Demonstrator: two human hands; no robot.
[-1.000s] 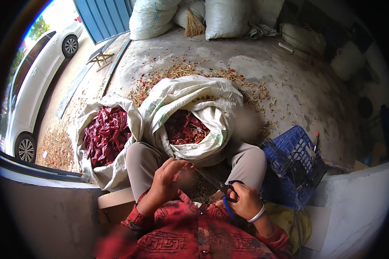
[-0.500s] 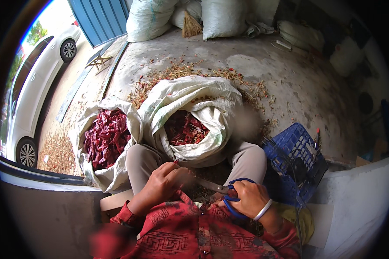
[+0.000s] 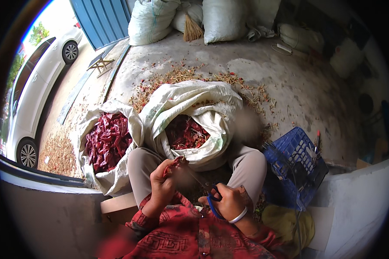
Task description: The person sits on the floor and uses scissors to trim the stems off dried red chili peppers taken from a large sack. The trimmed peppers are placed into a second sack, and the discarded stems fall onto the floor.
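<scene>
Closest in, above the red patterned sleeves, the left hand is curled shut around a dried red chili pepper, pinching it by thumb and fingers so the pod sticks up over the person's left knee. The right hand, with a white bangle at the wrist, is closed through the blue plastic handles of a pair of scissors, whose thin blades angle up and left toward the chili; the blades are blurred, so whether they touch the pod cannot be told. The hands work in the narrow gap between the two beige-trousered knees. Just beyond them, pressed against both legs, a white woven sack with its rim rolled down holds dark red chilies. Touching its left side, a second open white sack of brighter red chilies sits by a dark sill edge at the person's left. At the right knee stands a blue plastic crate, tilted, close against a pale low wall. Past the sacks, a band of straw-coloured stems and scraps litters the bare concrete floor, which lies open toward the back. Farthest off, full white sacks and a straw broom line the rear edge, beside a blue door and a white car outside.
</scene>
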